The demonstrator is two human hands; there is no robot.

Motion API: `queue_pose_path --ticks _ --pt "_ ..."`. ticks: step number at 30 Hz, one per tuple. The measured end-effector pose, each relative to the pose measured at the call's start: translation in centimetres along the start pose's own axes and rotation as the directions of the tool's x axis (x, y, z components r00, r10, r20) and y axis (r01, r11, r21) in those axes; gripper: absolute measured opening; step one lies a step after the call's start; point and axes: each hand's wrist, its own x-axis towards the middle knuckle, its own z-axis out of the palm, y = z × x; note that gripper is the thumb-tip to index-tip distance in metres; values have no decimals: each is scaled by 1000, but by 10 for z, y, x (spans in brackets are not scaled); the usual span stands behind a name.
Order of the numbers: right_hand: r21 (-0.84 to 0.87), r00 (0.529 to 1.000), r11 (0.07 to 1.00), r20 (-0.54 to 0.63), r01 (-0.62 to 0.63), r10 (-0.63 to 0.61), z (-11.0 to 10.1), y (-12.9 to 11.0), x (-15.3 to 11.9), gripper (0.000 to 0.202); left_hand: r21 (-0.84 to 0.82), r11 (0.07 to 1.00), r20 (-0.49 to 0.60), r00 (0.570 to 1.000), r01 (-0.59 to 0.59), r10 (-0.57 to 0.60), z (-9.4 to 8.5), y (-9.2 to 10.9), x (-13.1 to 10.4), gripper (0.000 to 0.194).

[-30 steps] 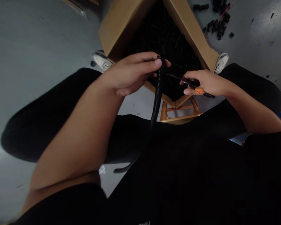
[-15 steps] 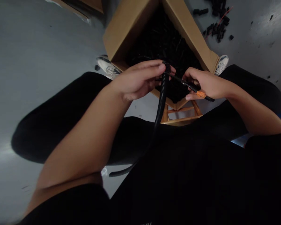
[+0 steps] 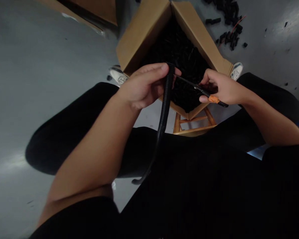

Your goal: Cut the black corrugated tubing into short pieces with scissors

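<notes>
Head view shows one big cardboard box at far middle, which hides part of a wooden stool. Nearer hangs the black corrugated tube, its far end pinched by the left hand; the right hand grips scissors, their tip just beside the tube. Far right lie black pieces.

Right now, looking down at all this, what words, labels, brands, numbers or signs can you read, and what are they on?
No readable text anywhere in this view.
Black shirt: a faint pale trace at the bottom edge, cut off and unreadable.
White shoes: dark markings, too small and blurred to read.
Cardboard box, black ribbed tube, scissors: no lettering visible.
</notes>
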Motion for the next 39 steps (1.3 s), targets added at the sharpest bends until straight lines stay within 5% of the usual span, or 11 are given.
queue_pose_path --ticks 8,14,20,27,31,36,39 --pt "-17 999 1000 36 3 -2 -1 -6 -1 54 23 1000 -64 998 -19 20 -2 -4 3 35" --pt "37 1000 999 31 3 -4 4 0 0 52 46 998 13 999 -37 36 -1 -3 0 42" --pt "44 1000 999 20 0 0 5 1 0 54 34 999 -7 1000 -22 22 3 -1 -2 23" --pt "22 998 999 -50 -34 35 11 -2 1 51 25 1000 -4 1000 -3 4 2 -6 2 28" --pt "-32 986 998 -156 -62 56 9 5 3 51 -22 999 86 996 32 -30 4 -11 4 31" --pt "-63 988 996 -142 -66 57 12 8 4 52 145 965 20 976 -217 216 15 -17 2 28" --pt "-56 987 998 -158 -5 -4 14 0 3 58 240 938 161 963 -251 216 18 -17 -1 40"
